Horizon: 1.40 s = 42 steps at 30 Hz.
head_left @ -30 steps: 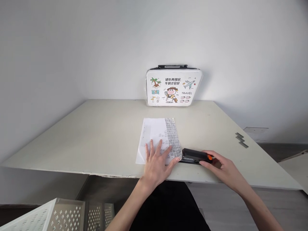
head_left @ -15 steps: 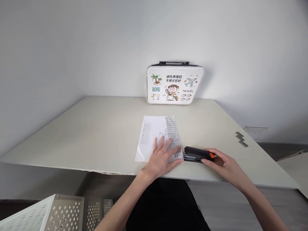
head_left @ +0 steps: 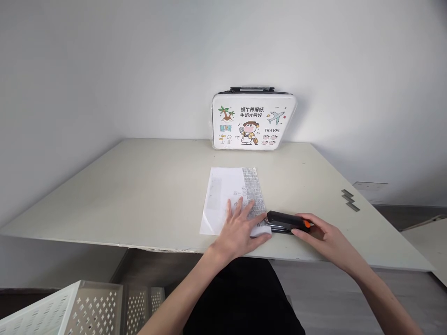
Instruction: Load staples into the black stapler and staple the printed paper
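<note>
Near the front edge of the tabletop (head_left: 146, 195), the left hand (head_left: 235, 236) lies flat, fingers spread, on the printed paper (head_left: 228, 184), covering some print. The right hand (head_left: 324, 235) is clamped on the rear of the black stapler (head_left: 284, 220) (some fingers hidden); whether the paper's near-right corner sits inside its nose is hard to tell.

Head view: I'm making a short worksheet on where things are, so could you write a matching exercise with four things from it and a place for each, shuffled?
Things
1. Black stapler
2. Paper
3. White case
4. Grey strips

Places
A. Standing at the back of the table
B. Near the table's right edge
C. Held by the right hand
D. Flat beneath the spread left hand

Pairs: 1-C, 2-D, 3-A, 4-B
</note>
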Tool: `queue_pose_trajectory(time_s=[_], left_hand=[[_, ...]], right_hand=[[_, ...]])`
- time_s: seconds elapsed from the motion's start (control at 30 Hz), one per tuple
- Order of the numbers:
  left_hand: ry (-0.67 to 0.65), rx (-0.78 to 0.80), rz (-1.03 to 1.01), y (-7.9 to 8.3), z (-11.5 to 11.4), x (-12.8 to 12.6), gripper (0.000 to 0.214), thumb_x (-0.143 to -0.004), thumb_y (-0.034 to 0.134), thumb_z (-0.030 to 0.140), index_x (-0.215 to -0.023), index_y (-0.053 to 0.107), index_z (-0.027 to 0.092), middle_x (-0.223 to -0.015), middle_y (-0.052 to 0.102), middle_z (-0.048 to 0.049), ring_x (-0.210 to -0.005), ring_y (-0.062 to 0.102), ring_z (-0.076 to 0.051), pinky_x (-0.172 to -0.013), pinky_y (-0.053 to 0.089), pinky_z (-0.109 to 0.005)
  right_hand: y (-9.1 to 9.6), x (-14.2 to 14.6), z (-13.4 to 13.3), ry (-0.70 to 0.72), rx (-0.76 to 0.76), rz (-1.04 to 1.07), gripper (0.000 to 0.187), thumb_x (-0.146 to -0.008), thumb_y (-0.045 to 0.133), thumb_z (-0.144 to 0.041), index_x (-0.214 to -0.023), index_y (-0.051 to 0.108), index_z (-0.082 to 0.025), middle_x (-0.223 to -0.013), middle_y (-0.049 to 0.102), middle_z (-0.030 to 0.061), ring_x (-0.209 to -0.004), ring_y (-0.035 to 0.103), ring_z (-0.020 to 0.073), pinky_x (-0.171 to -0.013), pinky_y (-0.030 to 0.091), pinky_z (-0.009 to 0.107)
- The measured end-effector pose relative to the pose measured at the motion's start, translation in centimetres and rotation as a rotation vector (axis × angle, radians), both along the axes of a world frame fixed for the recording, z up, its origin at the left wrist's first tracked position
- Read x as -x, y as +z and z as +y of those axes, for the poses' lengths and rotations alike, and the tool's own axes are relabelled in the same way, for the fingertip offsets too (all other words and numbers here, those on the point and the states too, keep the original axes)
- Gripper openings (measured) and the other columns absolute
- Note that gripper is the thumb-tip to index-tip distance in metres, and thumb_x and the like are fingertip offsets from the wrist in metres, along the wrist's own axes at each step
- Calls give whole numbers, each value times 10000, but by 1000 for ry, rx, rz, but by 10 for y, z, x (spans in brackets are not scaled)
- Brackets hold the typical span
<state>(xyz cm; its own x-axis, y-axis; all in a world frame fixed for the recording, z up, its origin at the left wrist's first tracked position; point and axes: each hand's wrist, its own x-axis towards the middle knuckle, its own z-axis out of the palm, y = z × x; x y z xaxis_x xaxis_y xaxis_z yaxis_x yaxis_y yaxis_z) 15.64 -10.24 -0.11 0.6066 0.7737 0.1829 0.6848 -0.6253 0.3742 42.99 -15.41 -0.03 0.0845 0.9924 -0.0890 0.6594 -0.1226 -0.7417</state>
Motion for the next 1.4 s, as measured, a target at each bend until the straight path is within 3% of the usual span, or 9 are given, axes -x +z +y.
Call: queue_pose_trajectory(time_s=[0.23,0.4,0.53,0.67,0.97,1.13,1.4], left_hand=[[-41,55,-13,5,6,5,790,-946,372,802,-1566,431,316,-1691,305,-63,-1586,130,-342,-1285,150,-593],[-84,-1,39,5,16,17,794,-950,354,802,-1580,399,319,-1693,299,-57,-1589,97,-349,-1278,120,-621],[-97,-12,42,2,16,13,773,-973,344,775,-1581,394,301,-1696,288,-53,-1589,118,-332,-1289,91,-600],[-97,-17,44,0,14,6,794,-970,345,780,-1572,412,267,-1699,276,-69,-1589,112,-338,-1289,76,-604],[-113,32,25,-2,16,4,795,-976,340,776,-1603,361,288,-1717,213,-49,-1593,74,-331,-1291,47,-589],[-120,40,9,-2,19,3,793,-969,380,771,-1630,287,343,-1721,200,-21,-1592,80,-338,-1281,64,-614],[-125,43,15,-2,21,3,794,-968,375,774,-1632,282,348,-1723,187,-3,-1592,77,-339,-1285,45,-602]], right_hand=[[14,4,-1,45,-14,9,503,-955,513,-685,-1306,626,-344,-1381,674,36,-1185,664,292,-938,567,391],[34,27,14,-8,-45,-10,561,-1017,319,-696,-1312,629,-332,-1470,615,40,-1386,531,314,-1152,437,499],[45,51,38,81,-65,-120,620,-1038,198,-680,-1399,578,-347,-1575,510,1,-1541,320,323,-1227,339,551],[51,68,58,145,16,-233,684,-1026,114,-701,-1426,546,-353,-1629,431,-31,-1597,109,328,-1240,290,606],[47,73,69,239,94,-273,745,-1015,72,-721,-1549,431,-345,-1681,341,-20,-1598,55,318,-1225,334,569],[45,72,68,270,73,-365,717,-1034,90,-684,-1615,346,-352,-1708,273,-30,-1593,114,319,-1225,323,588],[55,79,66,272,112,-338,719,-1024,85,-708,-1582,394,-377,-1647,405,-25,-1588,143,333,-1168,423,520]])
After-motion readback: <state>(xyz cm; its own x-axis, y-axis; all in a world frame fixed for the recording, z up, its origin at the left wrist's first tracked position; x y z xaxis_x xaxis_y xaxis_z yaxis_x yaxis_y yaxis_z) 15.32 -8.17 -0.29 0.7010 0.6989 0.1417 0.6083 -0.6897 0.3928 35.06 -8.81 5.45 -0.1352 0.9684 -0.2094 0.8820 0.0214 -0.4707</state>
